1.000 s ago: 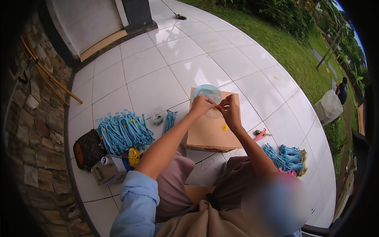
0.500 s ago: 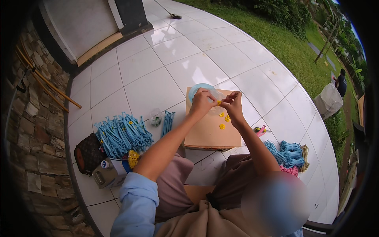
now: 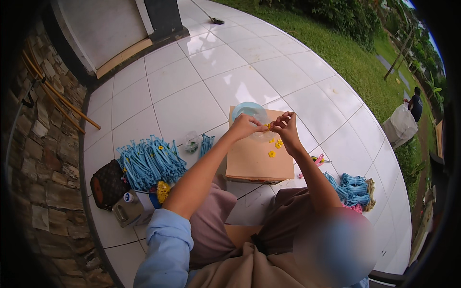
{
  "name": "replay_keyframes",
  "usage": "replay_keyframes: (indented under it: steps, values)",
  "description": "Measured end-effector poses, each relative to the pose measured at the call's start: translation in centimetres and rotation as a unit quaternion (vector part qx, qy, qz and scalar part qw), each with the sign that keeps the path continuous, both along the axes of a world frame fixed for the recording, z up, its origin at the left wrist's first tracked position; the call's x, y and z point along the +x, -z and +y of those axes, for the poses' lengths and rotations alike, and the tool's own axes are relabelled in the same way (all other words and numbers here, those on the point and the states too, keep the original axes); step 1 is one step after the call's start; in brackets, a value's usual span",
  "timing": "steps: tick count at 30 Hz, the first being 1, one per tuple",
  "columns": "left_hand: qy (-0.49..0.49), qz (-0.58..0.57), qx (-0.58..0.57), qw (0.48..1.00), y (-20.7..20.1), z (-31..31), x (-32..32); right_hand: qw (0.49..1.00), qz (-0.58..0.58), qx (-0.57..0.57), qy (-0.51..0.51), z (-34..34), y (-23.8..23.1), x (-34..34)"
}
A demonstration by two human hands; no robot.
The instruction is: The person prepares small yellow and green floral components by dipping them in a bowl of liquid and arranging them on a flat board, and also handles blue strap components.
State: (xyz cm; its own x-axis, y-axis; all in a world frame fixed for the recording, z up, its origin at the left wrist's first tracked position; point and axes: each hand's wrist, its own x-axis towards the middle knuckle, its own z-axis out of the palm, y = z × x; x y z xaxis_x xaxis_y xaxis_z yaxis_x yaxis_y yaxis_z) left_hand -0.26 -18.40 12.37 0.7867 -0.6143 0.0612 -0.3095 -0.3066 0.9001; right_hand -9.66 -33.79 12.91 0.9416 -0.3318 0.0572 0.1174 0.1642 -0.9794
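Note:
A small yellow flower piece (image 3: 268,126) is pinched between my two hands, above the far part of a cardboard box (image 3: 257,163). My left hand (image 3: 247,126) grips it from the left with closed fingertips. From the right, my right hand (image 3: 286,128) pinches it between thumb and fingers. Below my hands several loose yellow flowers (image 3: 272,154) lie on the cardboard. A light blue round dish (image 3: 247,107) and a clear plastic bag (image 3: 260,115) sit at the box's far edge, partly behind my hands.
Left of my arm lie a large pile of light blue cords (image 3: 151,162), a brown bag (image 3: 107,185) and a metal can (image 3: 128,211). A clear cup (image 3: 191,142) stands nearby. On the right are blue cord bundles (image 3: 354,188) and a pink-handled tool (image 3: 318,160). Farther off, a person (image 3: 416,105) stands by a white sack (image 3: 400,126).
My left hand has turned and lowered slightly, its fingers now reaching flatter toward the yellow flower. My right hand stays pinched at nearly the same place. The view has shifted slightly.

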Motion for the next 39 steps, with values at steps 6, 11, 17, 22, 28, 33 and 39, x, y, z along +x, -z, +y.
replay_keyframes:
  steps: [6,11,17,22,28,33,39]
  values:
    - [0.036,-0.029,0.089,0.995,-0.1,0.7,1.1,0.999,-0.005,-0.033,-0.039,0.8,-0.4,0.0]
    - [-0.025,-0.133,0.133,0.982,0.3,1.8,0.9,0.997,0.000,-0.078,-0.018,-0.1,-0.2,0.3]
    - [0.077,-0.091,0.251,0.961,-1.3,3.0,0.5,0.876,0.034,-0.478,-0.055,-1.2,3.2,-0.8]
    - [0.059,-0.104,0.222,0.968,-3.2,3.8,0.5,0.887,0.035,-0.457,-0.050,-1.9,2.1,-0.4]
    - [-0.038,-0.090,0.107,0.989,-6.0,12.0,2.7,0.985,0.043,-0.139,-0.096,5.8,-2.3,1.9]
    - [-0.207,-0.174,0.029,0.962,2.3,19.5,3.6,0.982,0.022,-0.126,-0.142,18.1,2.7,7.8]
    - [-0.372,-0.108,0.038,0.921,18.4,24.5,-0.8,0.961,0.170,-0.164,-0.145,27.0,18.1,9.3]
